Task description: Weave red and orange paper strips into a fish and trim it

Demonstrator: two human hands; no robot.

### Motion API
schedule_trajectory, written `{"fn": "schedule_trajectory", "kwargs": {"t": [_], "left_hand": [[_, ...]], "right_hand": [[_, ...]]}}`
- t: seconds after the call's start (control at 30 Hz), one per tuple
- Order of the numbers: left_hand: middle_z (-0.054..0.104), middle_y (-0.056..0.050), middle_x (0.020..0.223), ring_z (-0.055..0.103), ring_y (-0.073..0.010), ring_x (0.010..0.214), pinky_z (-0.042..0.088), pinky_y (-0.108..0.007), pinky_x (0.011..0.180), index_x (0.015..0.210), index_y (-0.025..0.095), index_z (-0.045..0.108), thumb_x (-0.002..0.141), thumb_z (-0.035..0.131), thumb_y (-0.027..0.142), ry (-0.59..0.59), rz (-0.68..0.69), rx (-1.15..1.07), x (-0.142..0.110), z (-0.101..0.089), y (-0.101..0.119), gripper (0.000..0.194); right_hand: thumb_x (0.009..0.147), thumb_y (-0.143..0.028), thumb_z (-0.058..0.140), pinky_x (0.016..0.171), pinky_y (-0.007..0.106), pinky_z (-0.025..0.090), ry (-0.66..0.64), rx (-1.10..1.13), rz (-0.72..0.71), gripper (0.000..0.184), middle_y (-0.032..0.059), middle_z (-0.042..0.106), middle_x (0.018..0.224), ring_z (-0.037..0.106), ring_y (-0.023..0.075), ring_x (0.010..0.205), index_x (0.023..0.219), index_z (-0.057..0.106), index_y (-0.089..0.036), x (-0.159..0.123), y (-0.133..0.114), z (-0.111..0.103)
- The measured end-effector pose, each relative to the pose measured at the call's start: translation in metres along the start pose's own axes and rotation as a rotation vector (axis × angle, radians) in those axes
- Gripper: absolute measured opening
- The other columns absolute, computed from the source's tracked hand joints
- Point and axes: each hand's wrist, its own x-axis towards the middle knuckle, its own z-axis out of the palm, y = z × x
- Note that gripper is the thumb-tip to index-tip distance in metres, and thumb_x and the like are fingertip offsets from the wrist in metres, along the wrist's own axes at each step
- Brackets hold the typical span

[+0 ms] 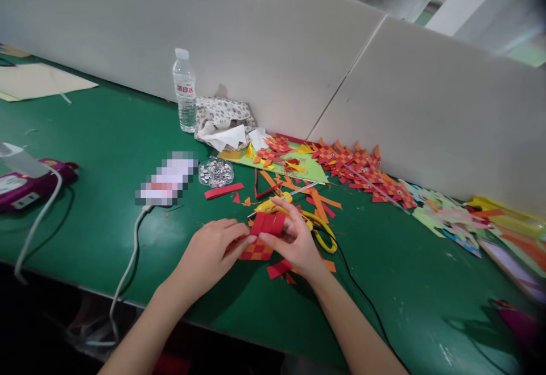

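Observation:
Between both hands is a woven paper piece [257, 251] in a red and orange check, with red paper strips [268, 223] standing up from its top. My left hand [219, 250] pinches its left edge with thumb and fingertips. From the other side, my right hand [294, 241] grips the red strips, thumb in front and fingers behind. Just behind the hands lie a yellow glue gun [267, 205] and yellow-handled scissors [327, 238], partly hidden by my right hand. Loose red strips [279, 268] rest below my right hand.
Woven paper fish [354, 164] are heaped along the partition. A round case of googly eyes [216, 173], a phone [168, 180] on a cable, a water bottle [185, 93] and a tissue pack [224, 114] stand left of them. A purple power strip [34, 184] lies far left.

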Motion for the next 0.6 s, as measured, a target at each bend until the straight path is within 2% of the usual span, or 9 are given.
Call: {"fn": "schedule_trajectory", "kwargs": {"t": [0.13, 0.2, 0.3, 0.47, 0.6], "left_hand": [[0.063, 0.0, 0.08, 0.057, -0.0158, 0.071, 0.039, -0.025, 0.063, 0.084, 0.022, 0.06, 0.092, 0.038, 0.039, 0.103, -0.092, -0.126, 0.001, 0.003, -0.001, 0.029], [0.066, 0.001, 0.081, 0.058, -0.0157, 0.072, 0.039, -0.024, 0.062, 0.084, 0.023, 0.062, 0.091, 0.039, 0.041, 0.118, -0.133, -0.178, 0.0, 0.003, -0.003, 0.03], [0.066, 0.003, 0.073, 0.058, -0.0148, 0.065, 0.036, -0.023, 0.056, 0.08, 0.024, 0.061, 0.089, 0.04, 0.046, 0.11, -0.213, -0.192, -0.001, -0.001, -0.01, 0.032], [0.064, 0.003, 0.065, 0.057, -0.0157, 0.058, 0.034, -0.024, 0.053, 0.077, 0.023, 0.057, 0.088, 0.04, 0.049, 0.202, -0.331, -0.018, -0.006, -0.015, -0.027, 0.032], [0.067, 0.0, 0.07, 0.06, -0.0191, 0.06, 0.035, -0.026, 0.052, 0.083, 0.023, 0.055, 0.09, 0.036, 0.042, 0.246, -0.395, 0.138, -0.009, -0.023, -0.039, 0.028]], "right_hand": [[0.07, -0.022, 0.073, 0.078, 0.035, 0.054, 0.012, 0.075, 0.005, 0.068, 0.0036, 0.07, 0.097, 0.068, 0.0208, 0.088, 0.127, 0.038, -0.028, 0.003, 0.002, 0.001], [0.071, -0.023, 0.072, 0.077, 0.036, 0.054, 0.082, 0.081, -0.013, 0.063, 0.0029, 0.071, 0.091, 0.068, 0.0208, 0.086, 0.125, 0.04, -0.026, 0.004, 0.002, 0.0], [0.072, -0.024, 0.072, 0.076, 0.036, 0.055, 0.247, 0.101, -0.087, 0.056, 0.0029, 0.072, 0.087, 0.068, 0.0205, 0.083, 0.12, 0.044, -0.024, 0.007, 0.003, -0.004], [0.07, -0.022, 0.073, 0.077, 0.035, 0.055, 0.571, 0.19, -0.185, 0.05, 0.0028, 0.071, 0.09, 0.068, 0.0186, 0.084, 0.113, 0.048, -0.024, 0.012, 0.004, -0.013], [0.069, -0.022, 0.074, 0.081, 0.037, 0.054, 0.671, 0.258, -0.209, 0.053, 0.0041, 0.07, 0.096, 0.066, 0.0191, 0.091, 0.115, 0.047, -0.024, 0.013, 0.004, -0.015]]}}
